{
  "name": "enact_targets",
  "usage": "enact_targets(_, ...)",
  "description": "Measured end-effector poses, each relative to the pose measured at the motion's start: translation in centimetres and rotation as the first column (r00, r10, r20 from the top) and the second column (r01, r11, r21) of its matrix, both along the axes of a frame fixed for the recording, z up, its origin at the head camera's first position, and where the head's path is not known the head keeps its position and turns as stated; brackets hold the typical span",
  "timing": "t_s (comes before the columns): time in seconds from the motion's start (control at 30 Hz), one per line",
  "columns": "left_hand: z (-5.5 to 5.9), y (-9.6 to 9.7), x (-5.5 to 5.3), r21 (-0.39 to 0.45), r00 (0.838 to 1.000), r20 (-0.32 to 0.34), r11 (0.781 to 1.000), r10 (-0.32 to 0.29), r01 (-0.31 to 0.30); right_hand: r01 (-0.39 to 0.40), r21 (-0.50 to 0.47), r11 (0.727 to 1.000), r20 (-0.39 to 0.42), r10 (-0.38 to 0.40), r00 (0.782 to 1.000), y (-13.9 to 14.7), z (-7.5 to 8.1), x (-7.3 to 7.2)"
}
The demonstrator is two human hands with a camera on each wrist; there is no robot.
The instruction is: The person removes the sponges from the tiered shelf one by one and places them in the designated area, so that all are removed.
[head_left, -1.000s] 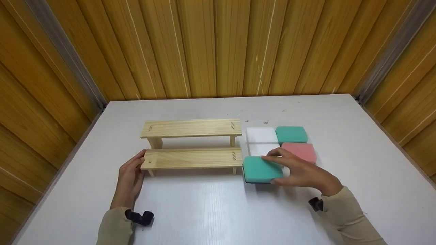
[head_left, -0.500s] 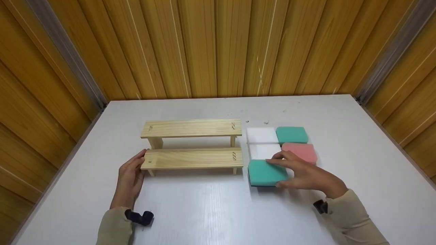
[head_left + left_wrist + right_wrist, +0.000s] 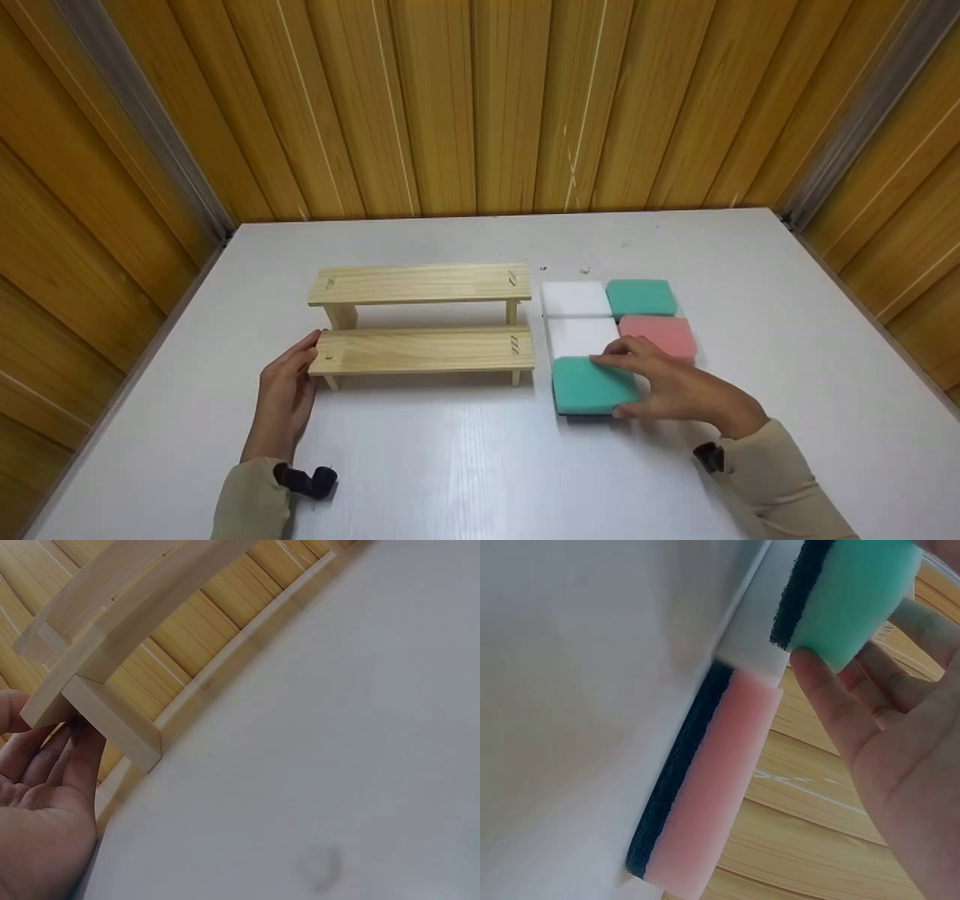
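In the head view my right hand (image 3: 667, 386) pinches a green scouring sponge (image 3: 592, 384) by its right part, thumb at the near edge and fingers at the far edge. The right wrist view shows this sponge (image 3: 862, 592) with its dark scouring layer, raised off the table. Just beyond it lie two white sponges (image 3: 577, 298), a pink sponge (image 3: 660, 335) and another green sponge (image 3: 642, 297). My left hand (image 3: 285, 386) holds the left end of a two-tier wooden shelf (image 3: 420, 350); in the left wrist view its fingers (image 3: 79, 757) reach under the lower board beside a leg.
The white table (image 3: 435, 465) carries the shelf at centre-left and the sponges to its right. Wood-patterned panels (image 3: 450, 112) stand behind the table and at both sides. A dark wrist mount (image 3: 307, 480) sits on the left sleeve.
My right hand has moved the green sponge rightward and slightly nearer, away from the shelf's right end, baring more of the near white sponge. The left hand and shelf stay put.
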State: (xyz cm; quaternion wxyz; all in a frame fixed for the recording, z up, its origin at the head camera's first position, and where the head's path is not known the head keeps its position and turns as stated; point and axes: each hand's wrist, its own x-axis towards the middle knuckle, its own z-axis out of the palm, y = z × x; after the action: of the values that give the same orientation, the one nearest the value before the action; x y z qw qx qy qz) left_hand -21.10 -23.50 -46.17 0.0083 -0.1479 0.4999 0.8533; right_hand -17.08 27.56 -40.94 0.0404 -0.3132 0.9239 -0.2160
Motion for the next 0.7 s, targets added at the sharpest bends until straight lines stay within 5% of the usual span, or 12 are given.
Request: enact_targets(0.7, -0.07, -0.17, 0.03, 0.039, 1.000, -0.020, 0.999, 0.002, -0.001, 0.003, 0.027, 1.000, 0.035, -0.004, 0.999, -0.07, -0.24, 0.13)
